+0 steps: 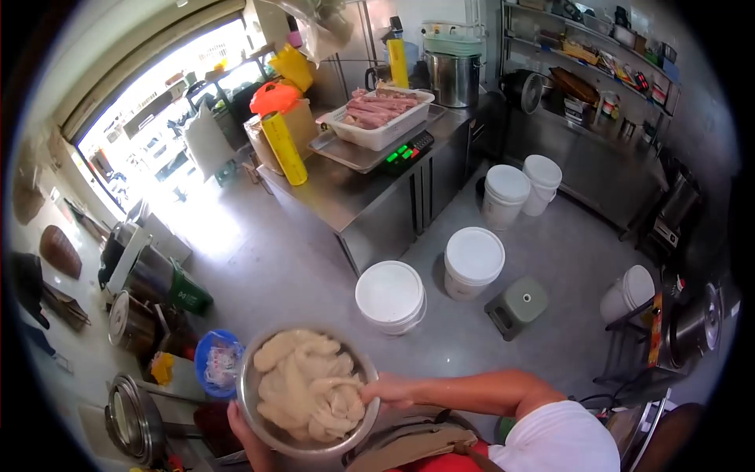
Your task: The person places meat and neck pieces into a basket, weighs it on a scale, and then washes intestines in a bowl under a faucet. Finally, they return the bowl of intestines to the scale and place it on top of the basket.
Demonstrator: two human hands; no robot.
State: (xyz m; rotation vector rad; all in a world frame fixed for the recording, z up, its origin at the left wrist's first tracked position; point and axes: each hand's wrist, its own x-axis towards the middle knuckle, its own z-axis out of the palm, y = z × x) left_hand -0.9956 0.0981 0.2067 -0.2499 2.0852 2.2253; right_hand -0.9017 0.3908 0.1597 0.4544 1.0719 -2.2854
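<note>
Steel bowl (267, 429) of pale dough pieces (308, 385) — left hand (250, 436) clasps near rim, right hand (391, 389) pinches right rim; tilt risks spilling.

Both hands are low in the frame, close to the body. The left hand (245, 433) sits at the bottom left with the palm turned up and fingers curled, cupping from underneath. The right hand (391, 389) comes in from the right, fingers bent and pinched together, knuckles up. The right forearm is bare and runs back, bent at the elbow, to a white short sleeve.
</note>
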